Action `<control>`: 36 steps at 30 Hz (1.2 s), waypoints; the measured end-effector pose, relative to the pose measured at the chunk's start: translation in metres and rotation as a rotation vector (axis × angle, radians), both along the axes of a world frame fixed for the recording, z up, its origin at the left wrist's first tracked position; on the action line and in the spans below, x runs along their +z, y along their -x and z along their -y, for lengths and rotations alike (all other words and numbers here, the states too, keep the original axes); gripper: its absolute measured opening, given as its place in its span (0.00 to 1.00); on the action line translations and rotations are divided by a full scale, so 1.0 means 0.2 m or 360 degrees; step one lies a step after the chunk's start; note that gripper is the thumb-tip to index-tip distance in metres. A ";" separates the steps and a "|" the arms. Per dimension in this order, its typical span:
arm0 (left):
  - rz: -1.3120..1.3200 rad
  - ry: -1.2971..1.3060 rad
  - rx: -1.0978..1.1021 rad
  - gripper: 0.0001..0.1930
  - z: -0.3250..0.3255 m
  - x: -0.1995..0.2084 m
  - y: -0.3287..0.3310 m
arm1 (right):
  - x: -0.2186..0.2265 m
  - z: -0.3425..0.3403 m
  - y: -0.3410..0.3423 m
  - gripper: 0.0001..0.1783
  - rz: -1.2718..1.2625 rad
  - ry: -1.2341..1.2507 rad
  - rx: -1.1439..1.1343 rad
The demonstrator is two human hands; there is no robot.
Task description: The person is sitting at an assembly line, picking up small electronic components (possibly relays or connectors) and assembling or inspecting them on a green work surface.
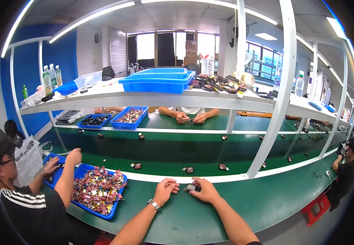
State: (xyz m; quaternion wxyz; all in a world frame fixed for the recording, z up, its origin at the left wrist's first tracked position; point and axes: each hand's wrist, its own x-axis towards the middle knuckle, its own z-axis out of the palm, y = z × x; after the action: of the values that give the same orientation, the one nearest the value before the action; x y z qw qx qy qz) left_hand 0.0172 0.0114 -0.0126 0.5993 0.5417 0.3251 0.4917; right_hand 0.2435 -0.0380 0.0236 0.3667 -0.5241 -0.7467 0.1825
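Over the green worktable (173,222), my left hand (164,192) has its fingers curled together, a wristwatch (154,205) on that wrist. Whatever may be in those fingers is hidden or too small to make out. My right hand (206,192) grips a small dark, boxy piece (190,187) between thumb and fingers, just right of my left fingertips. Left of my hands stands a blue tray (111,214) heaped with small red and yellow packets (96,188).
Beyond a white rail (144,177), a green conveyor belt (164,153) carries scattered small dark pieces with packets (190,170). A co-worker (26,196) reaches over another blue tray (48,157) at left. A white post (273,98) slants at right; a shelf (103,102) crosses above.
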 end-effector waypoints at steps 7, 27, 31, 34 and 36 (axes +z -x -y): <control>-0.0303 -0.0297 0.0257 0.06 0.00 0.05 0.01 | -0.05 -0.14 -0.05 0.34 -0.0377 0.0228 0.0077; -0.0230 0.0136 -0.0484 0.17 -0.03 0.10 0.08 | 0.00 0.05 0.15 0.37 -0.0344 -0.0098 0.0271; -0.0231 0.0190 -0.0708 0.18 -0.01 0.14 0.11 | 0.05 0.05 0.16 0.33 -0.0313 -0.0127 0.0318; 0.0059 0.0285 -0.0558 0.19 0.00 0.12 0.08 | 0.02 0.05 0.17 0.30 -0.0277 -0.0335 0.0186; 0.0064 0.0277 -0.0553 0.20 0.01 0.12 0.07 | 0.02 0.06 0.19 0.24 -0.0287 -0.0424 0.0179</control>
State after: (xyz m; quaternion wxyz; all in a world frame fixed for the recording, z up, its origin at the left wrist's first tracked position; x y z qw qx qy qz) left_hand 0.0028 0.0084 0.0113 0.7262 0.5258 0.2560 0.3614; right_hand 0.2055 -0.0492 0.0271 0.4875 -0.4097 -0.7566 0.1485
